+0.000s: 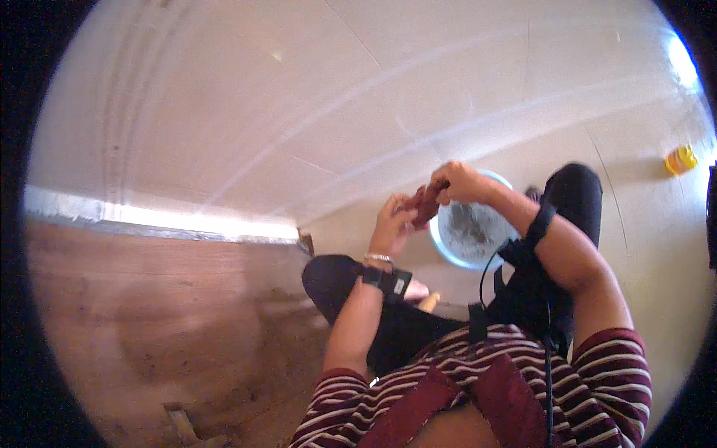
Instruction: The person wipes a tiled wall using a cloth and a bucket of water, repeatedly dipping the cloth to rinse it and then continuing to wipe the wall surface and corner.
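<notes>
Both hands hold a reddish-brown item that looks like cloth or something soft; its exact kind I cannot tell. My left hand, a bracelet and a black strap on its wrist, grips the item's left end. Higher and to the right, my right hand has its fingers closed on the other end. Below my right hand a round light-blue basin stands on the floor between my knees, with dark, dirty-looking matter inside. My right hand and forearm hide part of its rim.
A yellow container stands on the floor at the far right. A pale wall rises in front. Brown wooden boards lie at the left. A yellowish object is near my foot, and a black cable hangs along my body.
</notes>
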A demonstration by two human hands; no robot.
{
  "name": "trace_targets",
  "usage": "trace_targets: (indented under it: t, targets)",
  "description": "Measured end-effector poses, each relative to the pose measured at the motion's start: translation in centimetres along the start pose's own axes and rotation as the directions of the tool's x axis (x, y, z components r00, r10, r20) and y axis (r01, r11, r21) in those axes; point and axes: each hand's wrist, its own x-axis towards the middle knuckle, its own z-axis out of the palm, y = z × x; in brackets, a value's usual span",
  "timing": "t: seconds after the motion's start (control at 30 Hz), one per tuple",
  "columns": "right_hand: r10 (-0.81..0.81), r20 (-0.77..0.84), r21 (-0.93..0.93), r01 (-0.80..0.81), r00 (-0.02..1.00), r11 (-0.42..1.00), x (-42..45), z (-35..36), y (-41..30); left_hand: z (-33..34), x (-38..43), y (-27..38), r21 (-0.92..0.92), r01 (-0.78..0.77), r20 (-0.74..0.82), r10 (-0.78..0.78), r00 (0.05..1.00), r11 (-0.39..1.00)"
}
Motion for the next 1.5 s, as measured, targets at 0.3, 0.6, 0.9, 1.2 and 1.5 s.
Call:
trace_targets:
  t: [0.3, 0.6, 0.9, 1.2, 1.5]
  targets:
    - [0.116, -0.012, 0.523, -0.093, 0.993, 0.848, -0.1, 0.6, -3.3, 0.9, -2.7, 0.2, -0.276, -0.171, -0.233, 0.107, 0.966, 0.946]
    - [0.3, -0.552, 0.701, 0.238, 0.778, 0.672, 0.4, -3.3, 1.7, -1.7, -1.9, 1.5, 0.131, -0.289, -0.698, 0.295, 0.653, 0.948]
    - [-0.414, -0.26, -0.284, 0.341, 0.872, 0.896, -0.1, 0.5, -2.4, 5.6, 1.2, 1.3, 0.594, -0.457, -0.155, 0.652, 0.742, 0.661]
    - [-0.229, -0.346, 0.016, 0.25, 0.91, 0.968, -1.2, -0.2, -3.3, 4.0, 0.7, -0.4, 0.579, -0.194, 0.062, 0.194, 0.979, 0.792]
    - [-0.723, -0.155, -0.078, 0.721, 0.674, 0.689, -3.4, 1.9, -7.5, -0.5, 1.7, 2.0, 0.522, -0.512, -0.548, 0.728, 0.412, 0.682]
